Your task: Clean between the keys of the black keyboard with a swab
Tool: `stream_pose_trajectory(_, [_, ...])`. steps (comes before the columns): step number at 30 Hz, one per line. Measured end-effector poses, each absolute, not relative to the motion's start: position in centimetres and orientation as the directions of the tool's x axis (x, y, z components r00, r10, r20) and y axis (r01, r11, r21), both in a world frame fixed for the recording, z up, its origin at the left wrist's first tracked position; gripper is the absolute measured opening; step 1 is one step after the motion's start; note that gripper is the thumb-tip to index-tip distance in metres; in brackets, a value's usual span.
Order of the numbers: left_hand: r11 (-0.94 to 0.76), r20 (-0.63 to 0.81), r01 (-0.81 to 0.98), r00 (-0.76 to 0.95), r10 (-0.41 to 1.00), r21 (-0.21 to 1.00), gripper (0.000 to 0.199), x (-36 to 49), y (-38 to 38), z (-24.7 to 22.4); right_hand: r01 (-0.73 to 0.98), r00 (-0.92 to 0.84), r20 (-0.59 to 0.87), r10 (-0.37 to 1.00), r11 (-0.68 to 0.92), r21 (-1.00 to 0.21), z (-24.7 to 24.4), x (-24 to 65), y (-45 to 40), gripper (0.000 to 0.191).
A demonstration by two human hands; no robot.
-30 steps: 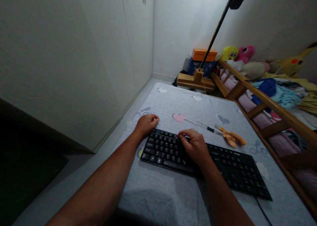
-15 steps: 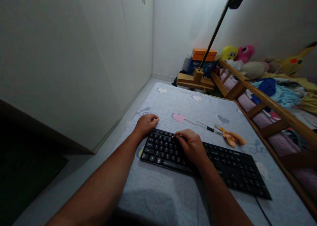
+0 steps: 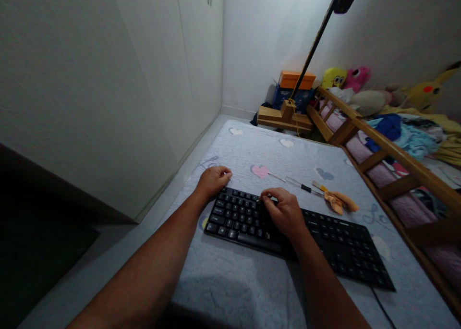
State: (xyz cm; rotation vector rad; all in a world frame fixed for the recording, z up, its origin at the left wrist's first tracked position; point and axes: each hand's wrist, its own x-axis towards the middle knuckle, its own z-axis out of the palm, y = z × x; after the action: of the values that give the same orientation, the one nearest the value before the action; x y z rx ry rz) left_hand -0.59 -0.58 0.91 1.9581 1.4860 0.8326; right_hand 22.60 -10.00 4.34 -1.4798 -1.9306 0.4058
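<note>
A black keyboard [image 3: 248,216] lies aslant on the pale blue bedspread [image 3: 230,281]. At its far left corner rests my left hand [image 3: 213,181], fingers curled in; whether anything is inside them is hidden. My right hand [image 3: 284,211] is over the middle of the keys, thumb and fingers pinched together near the top rows. A tiny pale tip shows at the pinch, too small to name. Behind the keyboard lie a thin metal rod [image 3: 276,176], a slim tool with a black grip [image 3: 306,188], and an orange cloth [image 3: 334,201].
The keyboard's cable [image 3: 382,307] runs off toward the front right. Along the right side stands a wooden bed rail [image 3: 382,149] with clothes and plush toys behind it. A white cabinet [image 3: 144,79] rises on the left. A wooden stand [image 3: 286,115] with a black pole is beyond the bedspread.
My right hand has shifted slightly to the right along the keys, still pinched. My left hand and the keyboard have stayed in about the same place.
</note>
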Motion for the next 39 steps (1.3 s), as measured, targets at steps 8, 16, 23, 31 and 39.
stream_pose_trajectory(8, [-0.25,0.147,0.648,0.21,0.967,0.72,0.033,-0.65,-0.55,0.99,0.742,-0.121,0.32,0.94,0.299,-0.6,4.25,22.71,-9.9,0.018])
stream_pose_trajectory(16, [-0.25,0.145,0.655,0.211,0.967,0.714,0.034,-0.63,-0.68,1.05,0.725,-0.111,0.355,0.928,0.32,-0.61,3.9,22.76,-9.68,0.018])
stream_pose_trajectory(23, [-0.239,0.143,0.649,0.197,0.97,0.722,0.032,-0.52,-0.67,1.1,0.717,-0.123,0.365,0.923,0.337,-0.61,3.87,22.7,-9.71,0.019])
stream_pose_trajectory(31, [-0.248,0.149,0.649,0.204,0.968,0.719,0.033,-0.59,-0.62,0.96,0.721,-0.117,0.365,0.924,0.332,-0.609,4.14,22.59,-9.81,0.019])
stream_pose_trajectory(39, [-0.246,0.143,0.642,0.208,0.968,0.727,0.034,-0.6,-0.52,0.86,0.728,-0.13,0.32,0.939,0.309,-0.612,4.4,22.49,-10.02,0.018])
